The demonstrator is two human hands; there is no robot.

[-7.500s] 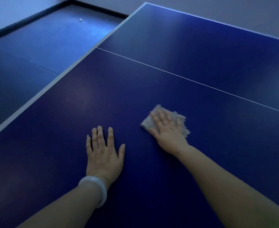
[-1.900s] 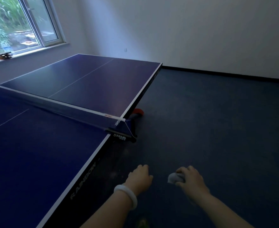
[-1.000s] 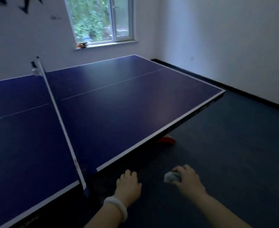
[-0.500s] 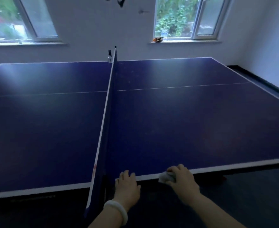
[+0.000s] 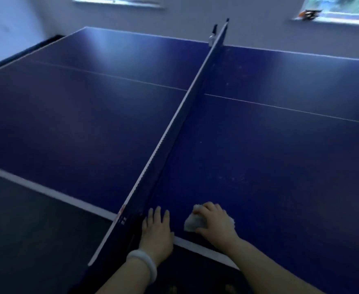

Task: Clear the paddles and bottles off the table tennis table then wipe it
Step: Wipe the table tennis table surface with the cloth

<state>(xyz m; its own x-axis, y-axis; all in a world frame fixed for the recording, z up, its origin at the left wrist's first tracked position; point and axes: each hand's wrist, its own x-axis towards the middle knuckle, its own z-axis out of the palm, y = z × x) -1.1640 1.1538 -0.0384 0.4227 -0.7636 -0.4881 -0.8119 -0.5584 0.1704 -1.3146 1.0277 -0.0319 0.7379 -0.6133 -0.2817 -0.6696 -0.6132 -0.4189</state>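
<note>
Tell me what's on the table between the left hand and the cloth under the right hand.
Nothing: in the head view only bare blue tabletop separates the left hand from the cloth.

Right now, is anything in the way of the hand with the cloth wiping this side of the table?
Nothing visible. The right hand holds the cloth on the table, which looks bare ahead. The net only borders its left, beside the left hand.

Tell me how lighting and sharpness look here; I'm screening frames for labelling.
Head view: dim and blue-tinted; window light leaves pale sheen on the table far side; net and lines bow from the wide lens; left hand, right hand and cloth are slightly soft.
</note>
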